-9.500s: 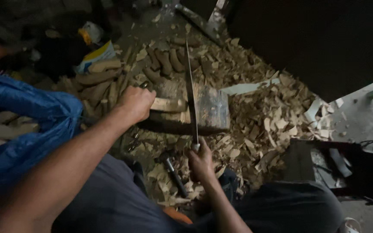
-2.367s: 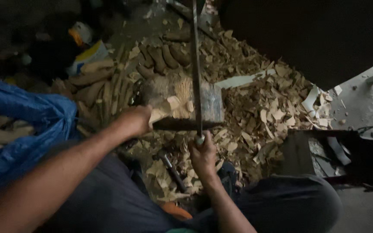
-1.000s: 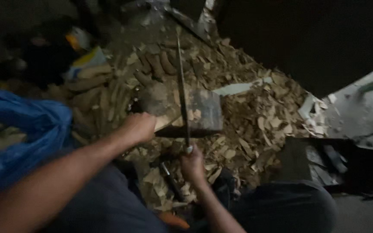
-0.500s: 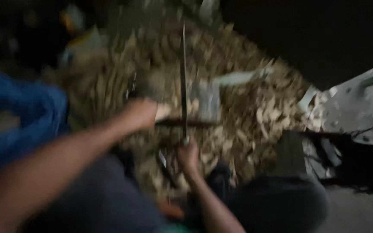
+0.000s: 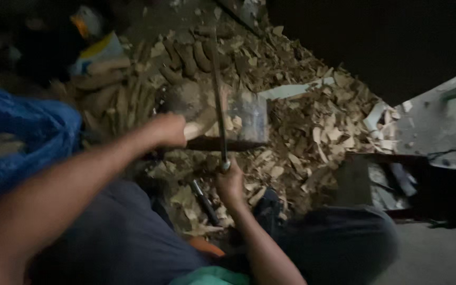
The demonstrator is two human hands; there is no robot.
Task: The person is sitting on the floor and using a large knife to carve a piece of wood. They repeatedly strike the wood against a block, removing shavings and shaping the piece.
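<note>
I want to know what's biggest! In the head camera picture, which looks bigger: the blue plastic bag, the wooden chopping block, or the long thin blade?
1. Blue plastic bag, though it's nearer the camera.
2. Wooden chopping block.
3. Long thin blade.

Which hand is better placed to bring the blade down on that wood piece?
Right. The right hand grips the long blade over the chopping block; the left hand holds the wood piece.

pale wood piece (image 5: 199,125) | flat on block || long blade (image 5: 218,89) | raised, edge-on above it
</note>
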